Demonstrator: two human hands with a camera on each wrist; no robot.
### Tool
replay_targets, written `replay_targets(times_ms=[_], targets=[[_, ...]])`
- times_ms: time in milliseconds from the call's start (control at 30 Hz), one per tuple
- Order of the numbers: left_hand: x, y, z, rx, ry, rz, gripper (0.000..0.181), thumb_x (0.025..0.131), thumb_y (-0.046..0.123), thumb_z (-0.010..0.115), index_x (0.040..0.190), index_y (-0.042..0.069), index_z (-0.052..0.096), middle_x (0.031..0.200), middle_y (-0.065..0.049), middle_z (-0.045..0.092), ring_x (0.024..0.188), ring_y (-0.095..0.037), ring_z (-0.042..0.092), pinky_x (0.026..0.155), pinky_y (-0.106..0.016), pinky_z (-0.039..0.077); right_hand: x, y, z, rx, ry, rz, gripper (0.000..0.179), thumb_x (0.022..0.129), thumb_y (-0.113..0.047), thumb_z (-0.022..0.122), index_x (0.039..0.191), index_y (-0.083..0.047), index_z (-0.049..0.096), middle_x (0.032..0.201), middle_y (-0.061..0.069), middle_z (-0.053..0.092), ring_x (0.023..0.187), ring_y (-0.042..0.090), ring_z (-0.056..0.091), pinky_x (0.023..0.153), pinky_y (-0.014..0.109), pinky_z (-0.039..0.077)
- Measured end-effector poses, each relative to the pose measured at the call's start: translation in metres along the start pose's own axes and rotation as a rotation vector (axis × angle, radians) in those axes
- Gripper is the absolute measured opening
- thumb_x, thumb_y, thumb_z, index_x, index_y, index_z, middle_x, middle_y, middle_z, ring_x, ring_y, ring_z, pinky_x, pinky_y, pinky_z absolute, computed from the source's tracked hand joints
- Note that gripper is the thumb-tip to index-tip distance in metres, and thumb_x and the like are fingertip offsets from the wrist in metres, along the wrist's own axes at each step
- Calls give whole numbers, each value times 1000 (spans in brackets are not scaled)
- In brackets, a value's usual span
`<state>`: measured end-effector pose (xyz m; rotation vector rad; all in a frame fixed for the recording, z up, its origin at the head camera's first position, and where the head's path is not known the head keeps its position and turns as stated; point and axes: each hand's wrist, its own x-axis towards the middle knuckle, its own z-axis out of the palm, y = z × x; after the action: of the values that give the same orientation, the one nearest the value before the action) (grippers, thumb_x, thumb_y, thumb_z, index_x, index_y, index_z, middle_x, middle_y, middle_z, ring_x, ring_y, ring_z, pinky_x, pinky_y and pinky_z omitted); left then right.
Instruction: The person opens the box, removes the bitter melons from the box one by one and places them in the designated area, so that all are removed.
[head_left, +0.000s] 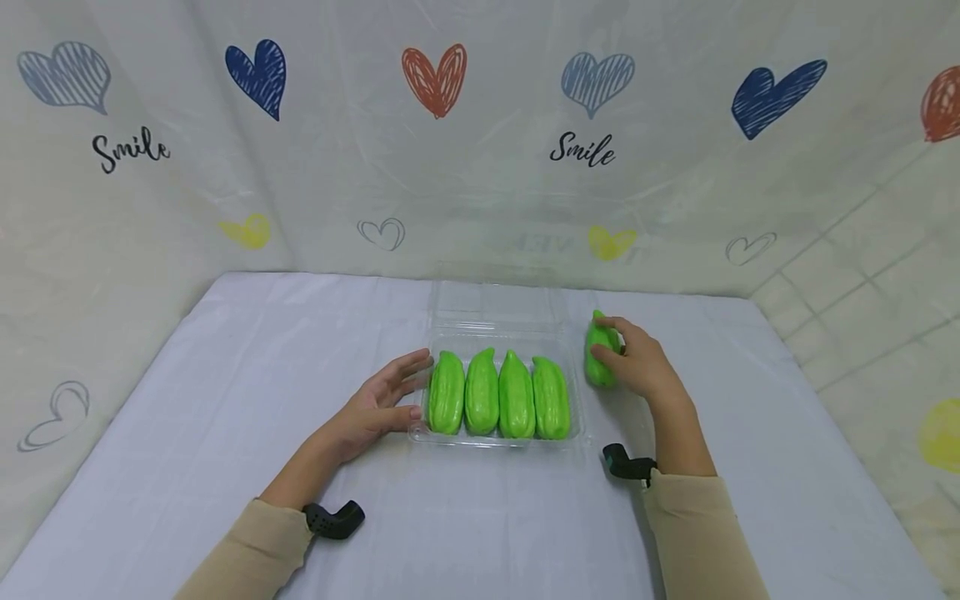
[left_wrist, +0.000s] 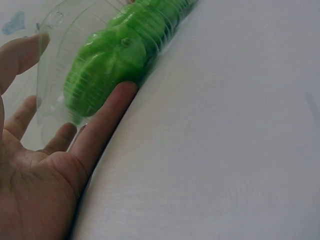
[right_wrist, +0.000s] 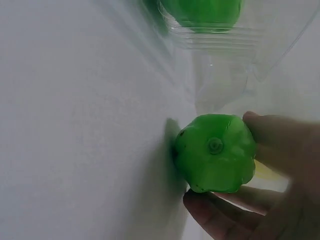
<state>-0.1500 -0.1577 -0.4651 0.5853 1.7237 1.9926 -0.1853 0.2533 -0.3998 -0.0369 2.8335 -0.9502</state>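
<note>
Several bright green, ridged toy gourds [head_left: 482,392] with pointed tips lie side by side in a clear plastic clamshell box [head_left: 495,442]. My left hand [head_left: 378,404] is at the box's left side, its fingers spread and fairly straight. In the left wrist view, its thumb lies along the box's lower wall, close to a gourd [left_wrist: 115,60] seen through the plastic. To the right of the box, my right hand [head_left: 637,358] grips another green gourd [head_left: 598,354] between thumb and fingers. The right wrist view shows the round end of this gourd [right_wrist: 216,152] close to the tabletop.
The box's transparent lid [head_left: 495,307] stands folded open behind it, towards the back edge. A white cloth covers the table [head_left: 315,333]. Behind the table hangs a pale curtain [head_left: 495,183] printed with hearts and words.
</note>
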Motion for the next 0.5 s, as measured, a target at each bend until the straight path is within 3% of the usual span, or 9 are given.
replay_targets(times_ms=[300,500], targets=[[1,0,0,5,2,-5,82,91,2,66,159,13,21,164,-8,20,150,-36,21,102,-32,46,-3,0,-4,-4,-80,49,65,96,-33,62,153,-15,39,155,27,34,132,51,43,95,60,46],[0,0,0,10,8,-4,83,90,1,66,159,12,22,165,-9,20,150,-36,22,104,-33,45,0,1,-2,20,-48,44,73,94,-28,64,157,-14,30,156,27,31,133,52,42,99,62,43]])
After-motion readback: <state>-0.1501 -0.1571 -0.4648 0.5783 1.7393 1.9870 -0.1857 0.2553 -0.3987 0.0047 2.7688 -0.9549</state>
